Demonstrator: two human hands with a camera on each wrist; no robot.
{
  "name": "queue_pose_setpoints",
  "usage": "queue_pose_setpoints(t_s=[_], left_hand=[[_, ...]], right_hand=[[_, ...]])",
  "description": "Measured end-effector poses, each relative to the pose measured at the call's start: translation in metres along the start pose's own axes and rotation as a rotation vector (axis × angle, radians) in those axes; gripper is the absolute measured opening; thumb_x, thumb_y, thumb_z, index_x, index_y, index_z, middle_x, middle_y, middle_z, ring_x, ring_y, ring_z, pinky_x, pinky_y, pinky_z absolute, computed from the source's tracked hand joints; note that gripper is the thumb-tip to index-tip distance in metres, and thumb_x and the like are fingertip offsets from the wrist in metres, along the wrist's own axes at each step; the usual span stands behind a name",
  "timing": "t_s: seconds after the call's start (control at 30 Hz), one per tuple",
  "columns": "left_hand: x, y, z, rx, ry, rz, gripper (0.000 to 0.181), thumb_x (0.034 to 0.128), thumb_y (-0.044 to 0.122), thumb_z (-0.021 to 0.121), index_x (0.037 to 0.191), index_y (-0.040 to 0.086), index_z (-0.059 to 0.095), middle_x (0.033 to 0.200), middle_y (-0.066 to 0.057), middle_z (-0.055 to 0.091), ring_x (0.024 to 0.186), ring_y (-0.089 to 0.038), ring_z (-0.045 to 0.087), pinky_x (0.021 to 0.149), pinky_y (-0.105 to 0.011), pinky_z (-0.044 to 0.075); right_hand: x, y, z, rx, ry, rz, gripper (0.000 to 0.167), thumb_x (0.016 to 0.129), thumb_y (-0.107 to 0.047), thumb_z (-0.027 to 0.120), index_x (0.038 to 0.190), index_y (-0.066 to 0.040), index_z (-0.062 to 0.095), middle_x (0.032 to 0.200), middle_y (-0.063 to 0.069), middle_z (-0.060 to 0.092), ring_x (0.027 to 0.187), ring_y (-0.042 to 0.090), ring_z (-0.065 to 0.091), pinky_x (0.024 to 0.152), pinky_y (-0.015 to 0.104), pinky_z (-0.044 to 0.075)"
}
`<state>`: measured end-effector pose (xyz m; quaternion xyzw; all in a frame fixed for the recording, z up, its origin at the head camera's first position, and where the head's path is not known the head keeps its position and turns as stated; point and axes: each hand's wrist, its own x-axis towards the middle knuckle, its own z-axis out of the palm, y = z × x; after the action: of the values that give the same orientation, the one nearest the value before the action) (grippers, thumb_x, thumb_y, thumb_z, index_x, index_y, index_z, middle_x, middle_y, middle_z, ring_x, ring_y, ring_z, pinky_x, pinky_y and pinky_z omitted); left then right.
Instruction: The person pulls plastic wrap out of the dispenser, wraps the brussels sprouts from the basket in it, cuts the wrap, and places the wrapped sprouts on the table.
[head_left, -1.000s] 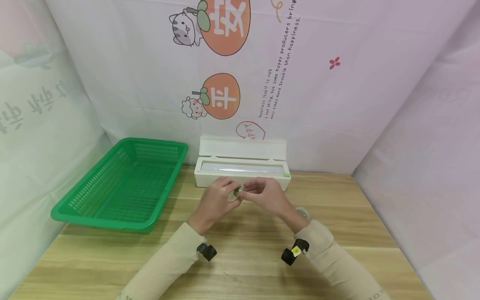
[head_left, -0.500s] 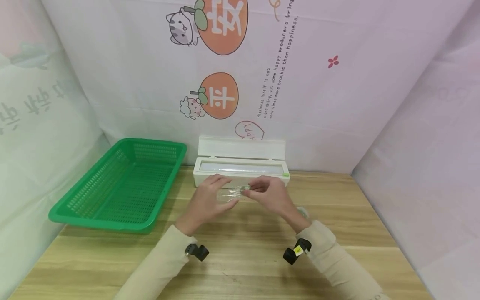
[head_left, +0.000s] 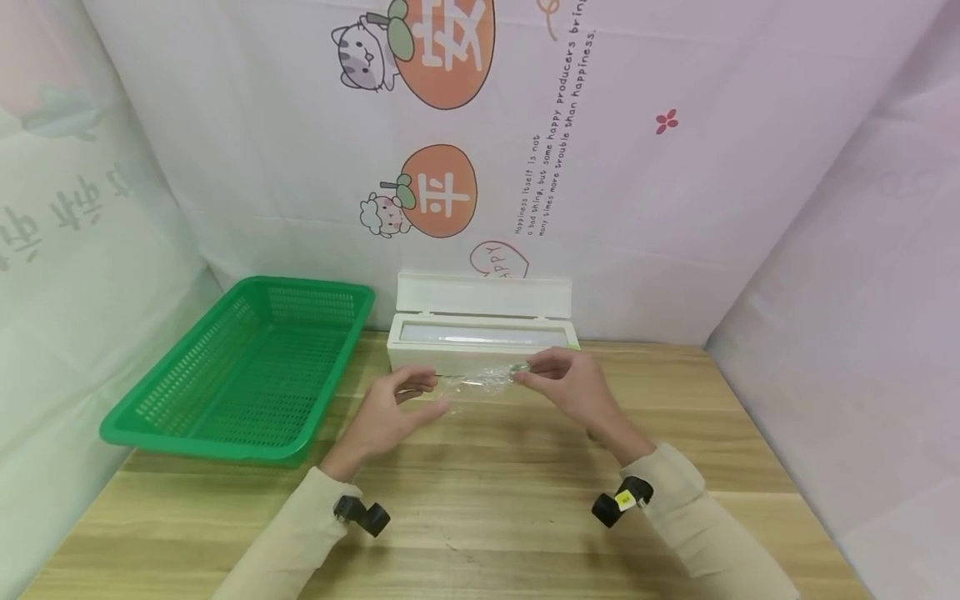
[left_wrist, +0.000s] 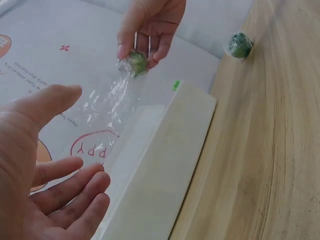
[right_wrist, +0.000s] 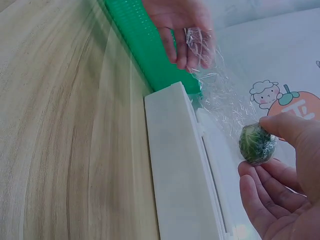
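My right hand point(head_left: 576, 390) pinches a small green Brussels sprout point(right_wrist: 256, 145) between thumb and fingers, seen closest in the right wrist view. Clear cling film point(right_wrist: 222, 97) covers the sprout, and a loose, crinkled length trails from it towards my left hand point(head_left: 384, 418). That left hand has its thumb and fingers spread apart; in the left wrist view the film point(left_wrist: 117, 102) hangs beyond them, and nothing is gripped there. Both hands are raised in front of the white cling film box point(head_left: 420, 360), whose lid point(head_left: 483, 296) stands up.
A green plastic basket point(head_left: 318, 400) stands at the left of the wooden table point(head_left: 480, 517). Another film-wrapped green ball point(left_wrist: 240, 45) lies on the table to the right. Printed white cloth point(head_left: 622, 208) closes off the back and sides.
Both hands have moved apart, my left to the left and my right to the right with the sprout. Left fingers have spread off the sprout, and the film tail between them now shows stretched out.
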<state>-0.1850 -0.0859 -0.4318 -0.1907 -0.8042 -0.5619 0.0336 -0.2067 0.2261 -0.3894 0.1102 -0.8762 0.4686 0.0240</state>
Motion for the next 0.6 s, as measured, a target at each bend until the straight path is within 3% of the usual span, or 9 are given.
queue_pose_setpoints(t_s=[0.17, 0.4, 0.6], left_hand=[[0.001, -0.001, 0.004, 0.087, 0.001, 0.019, 0.055, 0.0843, 0.025, 0.091, 0.131, 0.006, 0.068, 0.120, -0.010, 0.074, 0.112, -0.026, 0.072, 0.106, -0.047, 0.059], [0.006, -0.001, 0.013, 0.119, 0.087, 0.084, 0.020, 0.0872, 0.013, 0.087, 0.103, 0.009, 0.077, 0.093, -0.003, 0.080, 0.083, -0.011, 0.074, 0.082, -0.039, 0.065], [0.009, -0.006, 0.017, 0.160, 0.118, 0.114, 0.016, 0.0881, 0.012, 0.086, 0.100, 0.007, 0.077, 0.091, -0.002, 0.080, 0.081, -0.010, 0.073, 0.080, -0.037, 0.065]], right_hand=[[-0.002, -0.002, -0.002, 0.007, -0.004, 0.003, 0.039, 0.088, -0.044, 0.086, 0.113, -0.014, 0.077, 0.108, 0.005, 0.081, 0.096, 0.019, 0.077, 0.084, 0.034, 0.065], [-0.002, -0.001, -0.004, 0.015, -0.012, -0.003, 0.037, 0.089, -0.042, 0.085, 0.112, -0.013, 0.078, 0.108, 0.005, 0.081, 0.096, 0.018, 0.077, 0.083, 0.033, 0.065], [-0.001, -0.002, -0.007, 0.028, -0.017, 0.021, 0.039, 0.088, -0.047, 0.085, 0.112, -0.017, 0.078, 0.109, 0.003, 0.081, 0.098, 0.018, 0.076, 0.087, 0.035, 0.064]])
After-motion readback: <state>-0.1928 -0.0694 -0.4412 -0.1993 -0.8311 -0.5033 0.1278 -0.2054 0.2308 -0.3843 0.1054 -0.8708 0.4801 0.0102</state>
